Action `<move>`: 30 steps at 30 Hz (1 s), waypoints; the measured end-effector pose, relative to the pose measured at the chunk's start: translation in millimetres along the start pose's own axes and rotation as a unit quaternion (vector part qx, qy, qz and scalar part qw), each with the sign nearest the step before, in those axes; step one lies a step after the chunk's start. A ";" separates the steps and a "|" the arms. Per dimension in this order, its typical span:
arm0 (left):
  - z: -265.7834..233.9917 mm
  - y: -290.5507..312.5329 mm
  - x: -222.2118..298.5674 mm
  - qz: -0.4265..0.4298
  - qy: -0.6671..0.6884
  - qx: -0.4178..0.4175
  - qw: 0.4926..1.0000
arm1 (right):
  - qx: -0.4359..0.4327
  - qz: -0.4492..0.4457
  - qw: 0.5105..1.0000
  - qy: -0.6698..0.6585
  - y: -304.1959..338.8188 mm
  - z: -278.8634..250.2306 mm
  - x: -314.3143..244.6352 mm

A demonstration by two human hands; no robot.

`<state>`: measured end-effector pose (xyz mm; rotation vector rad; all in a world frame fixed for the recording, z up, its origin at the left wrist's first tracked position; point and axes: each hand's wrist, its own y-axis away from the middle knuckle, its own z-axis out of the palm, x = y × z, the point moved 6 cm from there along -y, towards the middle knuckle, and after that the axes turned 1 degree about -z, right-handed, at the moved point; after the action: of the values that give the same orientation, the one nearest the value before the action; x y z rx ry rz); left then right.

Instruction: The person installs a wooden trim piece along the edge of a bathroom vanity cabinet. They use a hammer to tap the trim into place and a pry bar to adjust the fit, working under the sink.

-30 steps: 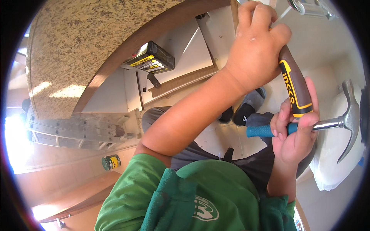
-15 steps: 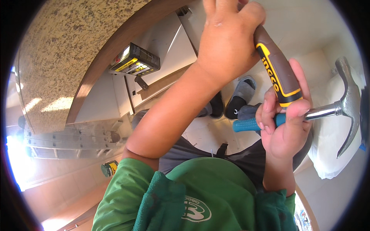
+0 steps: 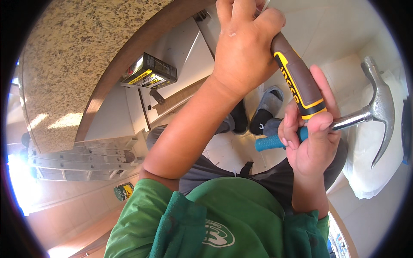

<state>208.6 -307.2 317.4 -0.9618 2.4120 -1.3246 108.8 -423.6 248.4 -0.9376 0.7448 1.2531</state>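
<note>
My left hand (image 3: 245, 49) reaches to the top of the view, closed around the upper part of a hand tool with a thick brown, black and yellow handle (image 3: 300, 77). A sliver of bare metal shows beyond the fingers, but the tool's working end is hidden or out of view. My right hand (image 3: 313, 148) holds a claw hammer (image 3: 349, 119) by its blue grip, near the steel shaft. The hammer lies roughly level, its steel head and claw to the right. The thumb and fingers of that hand are also around the butt of the brown handle.
A speckled stone countertop (image 3: 86, 51) with a wooden edge curves along the upper left. Near it stands a black-and-yellow rectangular can (image 3: 151, 71). An aluminium ladder (image 3: 81, 163) and a small round can (image 3: 124, 191) are at left. A white plastic bag (image 3: 365, 172) is at right.
Both hands have shifted slightly left together, with the brown-handled tool and the hammer. The hammer's head has tilted a little upward. Both grips look the same.
</note>
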 end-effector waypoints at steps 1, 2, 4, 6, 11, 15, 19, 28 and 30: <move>-0.3 0.1 0.1 0.002 0.002 0.001 1.000 | 0.000 -0.003 1.000 -0.016 0.4 -0.2 0.1; -1.1 -0.2 0.5 0.000 0.005 -0.002 1.000 | -0.002 -0.013 0.999 -0.048 1.4 -1.0 1.1; -2.4 -1.1 1.0 -0.001 0.006 -0.006 1.000 | -0.002 -0.030 0.995 -0.097 2.6 -4.2 2.2; -3.8 -1.3 0.6 -0.002 -0.001 -0.008 1.000 | 0.019 -0.030 0.992 -0.121 2.5 -10.6 2.7; -4.0 -1.3 -1.6 -0.008 0.012 -0.002 1.000 | 0.131 0.001 0.990 -0.050 19.1 -46.2 2.2; 5.1 8.0 -7.5 -0.069 0.047 -0.006 0.997 | 0.105 -0.061 0.992 0.043 43.0 -61.4 -2.4; 5.1 8.1 -8.5 -0.052 0.028 -0.007 0.998 | 0.053 -0.156 0.984 0.067 59.1 -63.2 -3.0; -0.3 5.9 -7.1 -0.057 0.035 -0.013 0.998 | 0.065 -0.031 0.997 0.027 81.9 -67.5 13.1; -0.6 4.7 -5.5 -0.050 0.033 -0.013 0.998 | 0.019 -0.125 0.990 0.061 83.2 -65.9 19.5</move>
<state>210.5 -301.5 313.4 -1.0735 2.4643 -1.3833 32.5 -469.5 187.5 -1.0484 0.7199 0.9658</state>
